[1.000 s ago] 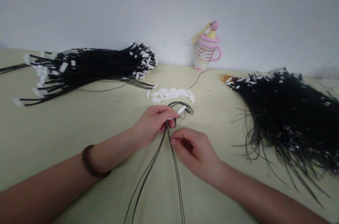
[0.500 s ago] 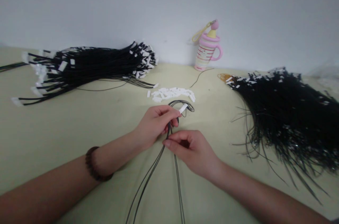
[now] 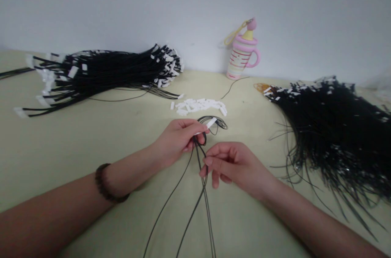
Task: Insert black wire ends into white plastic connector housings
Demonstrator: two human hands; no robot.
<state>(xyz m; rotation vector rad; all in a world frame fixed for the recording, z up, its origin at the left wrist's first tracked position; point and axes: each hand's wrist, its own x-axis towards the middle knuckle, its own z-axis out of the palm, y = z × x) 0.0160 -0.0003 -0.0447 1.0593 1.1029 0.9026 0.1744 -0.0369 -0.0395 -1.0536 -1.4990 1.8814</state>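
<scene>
My left hand (image 3: 179,138) is closed in a pinch on a few thin black cords (image 3: 195,193) where they loop, and a small white tag (image 3: 210,123) sticks out past its fingertips. The cord loop (image 3: 215,121) lies on the table just beyond. My right hand (image 3: 233,164) sits just right of the cords with its fingers curled loosely, the index finger touching the strands as they cross and trail toward me. A dark bead bracelet (image 3: 105,182) is on my left wrist.
A pile of small white tags (image 3: 198,106) lies beyond my hands. A large bundle of black tagged cords (image 3: 104,73) is at the back left, another bundle (image 3: 332,123) spreads at the right. A pink striped cup (image 3: 242,56) stands by the wall. The tabletop (image 3: 76,144) is pale yellow.
My right hand has let its pinch loosen and shifted slightly right and down. The cord strands now cross below my hands. My left hand holds its place.
</scene>
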